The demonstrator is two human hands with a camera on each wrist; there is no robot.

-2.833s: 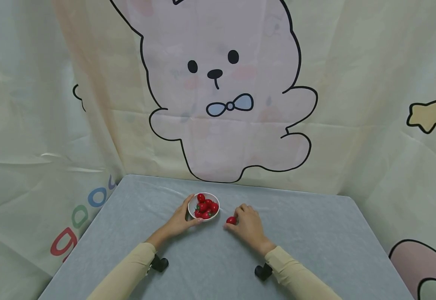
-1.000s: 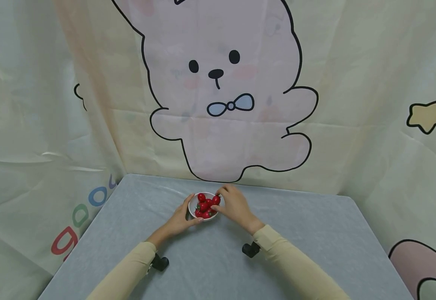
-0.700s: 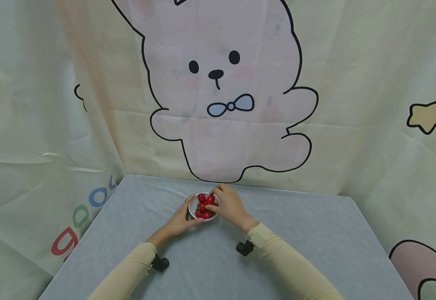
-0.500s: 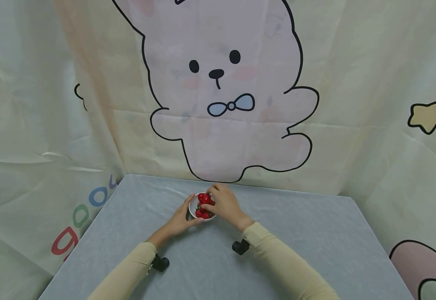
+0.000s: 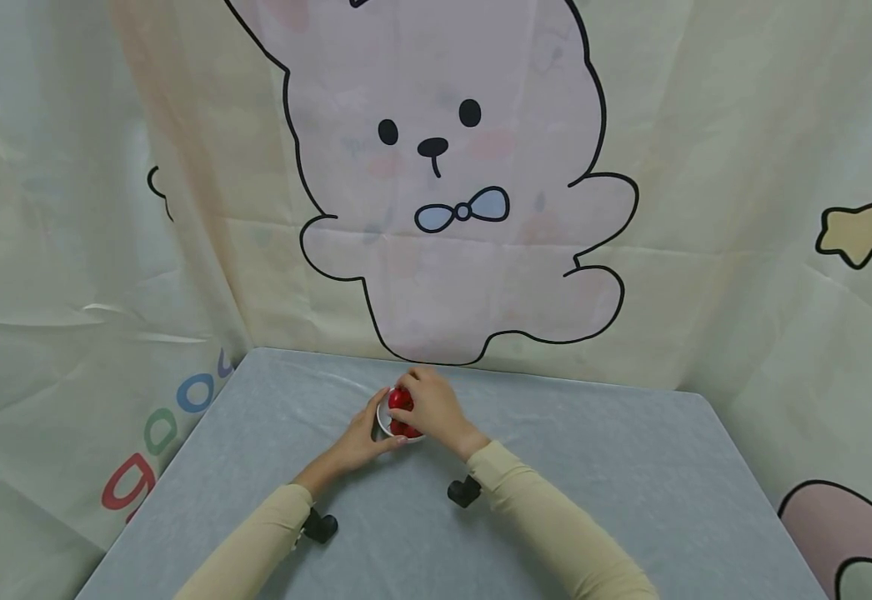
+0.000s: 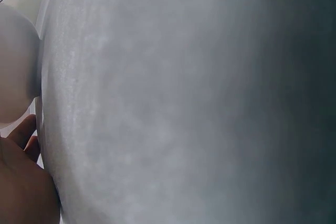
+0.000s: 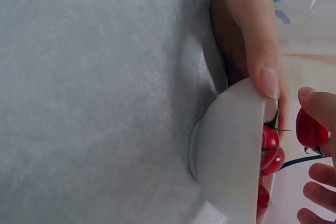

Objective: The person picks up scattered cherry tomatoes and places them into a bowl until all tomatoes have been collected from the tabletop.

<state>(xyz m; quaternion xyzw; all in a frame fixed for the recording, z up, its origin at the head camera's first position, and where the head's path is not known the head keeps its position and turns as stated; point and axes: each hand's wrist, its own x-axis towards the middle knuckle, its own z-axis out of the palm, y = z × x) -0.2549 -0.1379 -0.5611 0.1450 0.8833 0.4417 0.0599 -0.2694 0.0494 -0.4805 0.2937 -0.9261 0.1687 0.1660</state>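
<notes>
A small white bowl stands on the cloth with several red cherry tomatoes inside, green stems on some. My left hand holds its near left side, the thumb over the rim in the right wrist view and the fingers round the far side. Just above the opening, my right hand pinches one cherry tomato between thumb and fingers, apart from the others. From the head, this hand hides the bowl's right part. In the left wrist view, the bowl's pale outer wall and part of the left hand appear at the left edge.
Grey-blue cloth covers the table, whose back edge lies close behind the bowl. A printed fabric backdrop with a cartoon animal hangs behind and at both sides. Black wrist cameras sit below both forearms.
My right hand picked up the cherry tomato right of the bowl, brought it over the rim and moved it leftward above the other tomatoes. My left hand kept its hold on the bowl.
</notes>
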